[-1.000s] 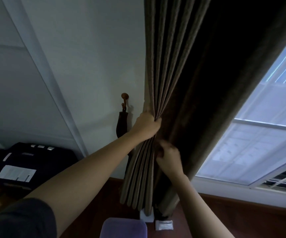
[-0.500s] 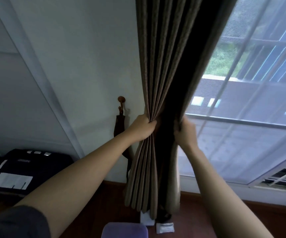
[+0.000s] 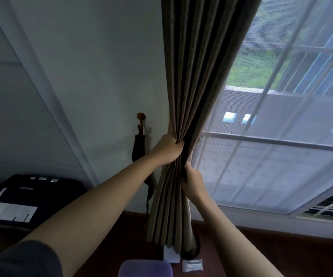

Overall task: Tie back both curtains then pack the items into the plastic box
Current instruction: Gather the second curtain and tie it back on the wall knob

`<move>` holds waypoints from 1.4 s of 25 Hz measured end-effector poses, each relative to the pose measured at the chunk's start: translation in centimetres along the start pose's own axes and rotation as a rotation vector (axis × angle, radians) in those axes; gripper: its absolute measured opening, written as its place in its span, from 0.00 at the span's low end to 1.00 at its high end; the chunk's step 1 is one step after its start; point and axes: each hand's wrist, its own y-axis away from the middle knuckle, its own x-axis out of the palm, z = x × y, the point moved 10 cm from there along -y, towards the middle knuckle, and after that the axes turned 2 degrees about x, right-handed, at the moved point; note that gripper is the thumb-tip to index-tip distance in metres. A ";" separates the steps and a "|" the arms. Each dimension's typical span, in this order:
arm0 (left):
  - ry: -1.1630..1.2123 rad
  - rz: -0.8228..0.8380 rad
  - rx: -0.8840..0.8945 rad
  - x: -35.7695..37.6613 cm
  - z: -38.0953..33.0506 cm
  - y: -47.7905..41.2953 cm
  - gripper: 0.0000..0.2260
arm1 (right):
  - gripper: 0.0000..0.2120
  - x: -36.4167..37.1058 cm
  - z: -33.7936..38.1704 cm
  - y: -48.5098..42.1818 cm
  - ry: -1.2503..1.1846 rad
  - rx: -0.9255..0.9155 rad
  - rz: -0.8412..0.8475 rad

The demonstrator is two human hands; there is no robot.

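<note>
The person is standing close to the window, both bare arms reaching forward, and is bunching the brown pleated curtain (image 3: pixel 193 80) into a tight column. The left hand (image 3: pixel 169 148) is gripping the gathered folds from the wall side, its fingers curled round the front pleats, while the right hand (image 3: pixel 192 181) is clutching the same bundle just below and toward the glass, fingers wrapped into the fabric. Below both hands the pleats are hanging straight to the dark wooden floor. Just left of the left hand, a wooden tieback hook (image 3: pixel 141 116) is sticking out of the white wall, with a dark tieback strap (image 3: pixel 139 145) dangling from it, apart from the curtain. To the right of the hands, a sheer white curtain (image 3: pixel 271 156) is covering the window panes, greenery showing faintly through it. Near the person's feet, under the hands, the rounded edge of a purple plastic box (image 3: pixel 145 268) is showing, and a small white packet (image 3: pixel 192 265) is lying on the floor just beside it. Far left of the arms, a black printer (image 3: pixel 33 188) is sitting with a white sheet on top.
</note>
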 end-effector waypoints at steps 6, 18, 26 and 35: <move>0.009 0.009 -0.016 0.4 0.0 0.0 0.08 | 0.34 -0.1 0.2 0.5 0.008 -0.034 -0.015; -0.136 -0.049 0.033 0.0 -0.9 1.3 0.16 | 0.32 3.8 -1.3 2.2 -0.523 0.080 0.143; 0.049 0.029 -0.008 0.0 0.3 2.4 0.11 | 0.31 -4.0 0.9 -3.6 -0.763 0.228 -0.146; 0.114 0.202 -0.070 0.7 0.3 2.8 0.15 | 0.37 -4.8 1.3 -4.2 -0.781 0.205 -0.072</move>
